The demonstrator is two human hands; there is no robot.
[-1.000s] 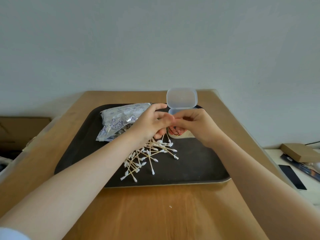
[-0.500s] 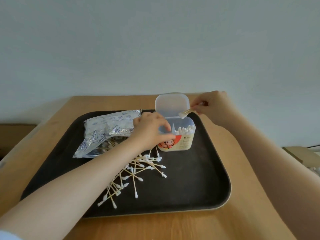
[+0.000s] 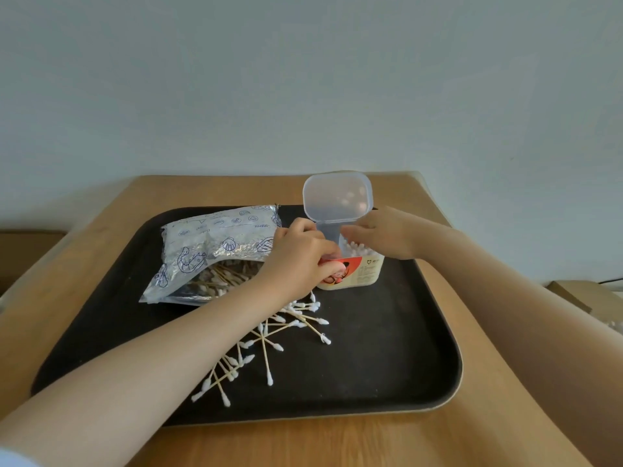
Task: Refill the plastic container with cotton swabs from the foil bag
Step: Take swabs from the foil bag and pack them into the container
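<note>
A small plastic container (image 3: 365, 271) with a red cartoon label stands upright on the black tray (image 3: 387, 348), its clear hinged lid (image 3: 337, 197) standing open. White swab tips (image 3: 357, 249) fill its right side. My left hand (image 3: 300, 261) grips the container's left side. My right hand (image 3: 387, 234) hovers over its mouth with fingertips down at the opening; whether they pinch a swab is hidden. The foil bag (image 3: 209, 244) lies open to the left, with swabs showing inside. Several loose cotton swabs (image 3: 269, 342) lie scattered on the tray under my left forearm.
The tray sits on a wooden table (image 3: 303, 443) against a pale wall. A cardboard box (image 3: 573, 294) sits lower at the far right, beyond the table's edge. Bare tray surface lies to the right and front of the container.
My right hand came down from beside the lid, where it held a swab, to the container's mouth. My left hand has kept its hold on the container. The view has shifted closer.
</note>
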